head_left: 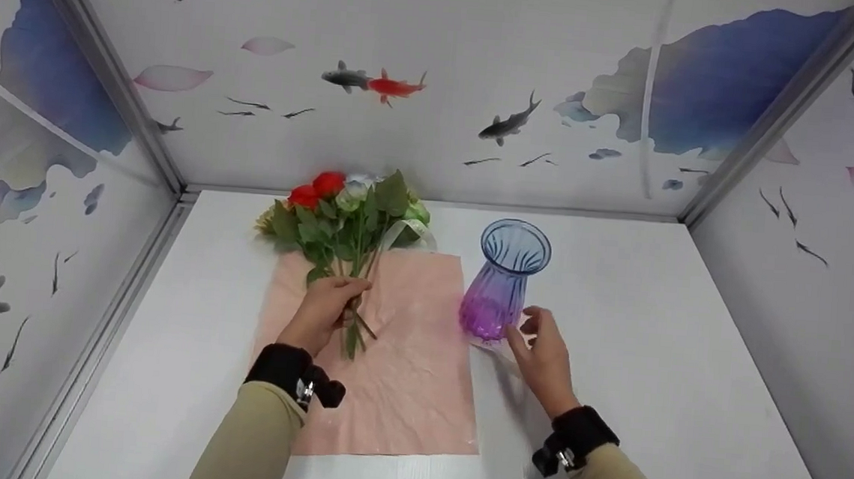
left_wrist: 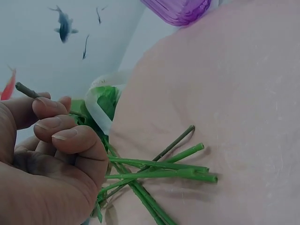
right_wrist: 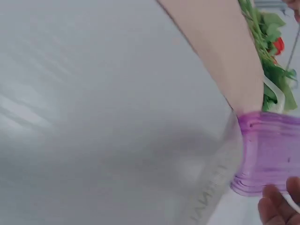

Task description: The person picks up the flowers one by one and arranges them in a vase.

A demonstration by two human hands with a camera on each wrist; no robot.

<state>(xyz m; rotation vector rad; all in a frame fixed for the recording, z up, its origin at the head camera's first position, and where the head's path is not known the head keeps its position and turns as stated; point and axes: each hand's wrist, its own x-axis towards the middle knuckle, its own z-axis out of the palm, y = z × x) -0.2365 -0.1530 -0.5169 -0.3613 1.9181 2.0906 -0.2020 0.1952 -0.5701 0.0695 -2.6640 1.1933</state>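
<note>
My left hand (head_left: 328,308) pinches a flower stem (left_wrist: 27,90) in its curled fingers; the stem's cut end sticks out past the fingertips in the left wrist view. Beside and below that hand, several green stems (left_wrist: 159,171) cross one another over a pink wrapping sheet (head_left: 402,373). Red, yellow and pale artificial flowers (head_left: 318,190) with green leaves lie at the sheet's far edge. To the right stands a ribbed glass vase (head_left: 503,282), blue above and purple below. My right hand (head_left: 543,356) is close to the vase's lower right side, fingers loosely bent; contact is unclear.
A white ribbon with lettering (right_wrist: 213,180) lies on the white table (head_left: 659,361) by the vase's base. Another pale ribbon (head_left: 405,230) loops over the leaves. Printed panels (head_left: 441,143) with fish and petals enclose the table at the back and sides.
</note>
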